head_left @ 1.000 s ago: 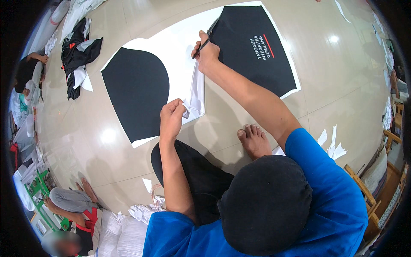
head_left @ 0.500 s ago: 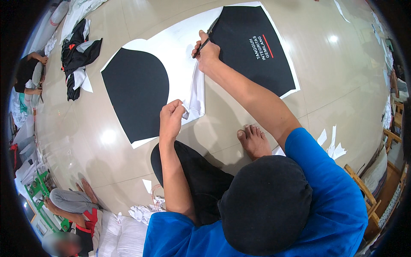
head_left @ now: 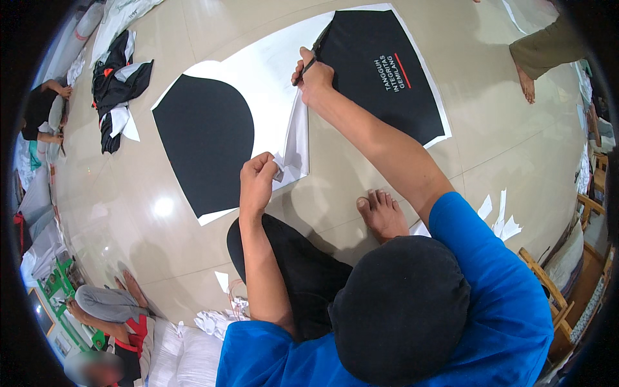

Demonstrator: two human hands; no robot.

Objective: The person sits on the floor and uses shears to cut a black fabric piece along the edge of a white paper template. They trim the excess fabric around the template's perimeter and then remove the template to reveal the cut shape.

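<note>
A white cloth (head_left: 271,80) with black printed panels lies spread on the tiled floor. On the left is a rounded black panel (head_left: 203,135); the right black panel (head_left: 361,58) bears pale lettering and a red line. My right hand (head_left: 316,80) is closed round the handles of dark scissors (head_left: 318,45), whose blades lie along the right panel's left edge. Nearer to me, my left hand (head_left: 258,180) pinches the folded white edge of the cloth between the two panels. Whether the blades are apart is hard to see.
A heap of black and white cloth (head_left: 119,87) lies at the far left. White scraps (head_left: 503,222) are on the floor at right, beside a wooden frame (head_left: 548,290). Another person's leg (head_left: 545,51) stands at the upper right; a seated person (head_left: 116,316) is at lower left.
Another person's leg in olive trousers has come into view at the upper right. My hands have barely shifted; the scissors remain at the right panel's edge.
</note>
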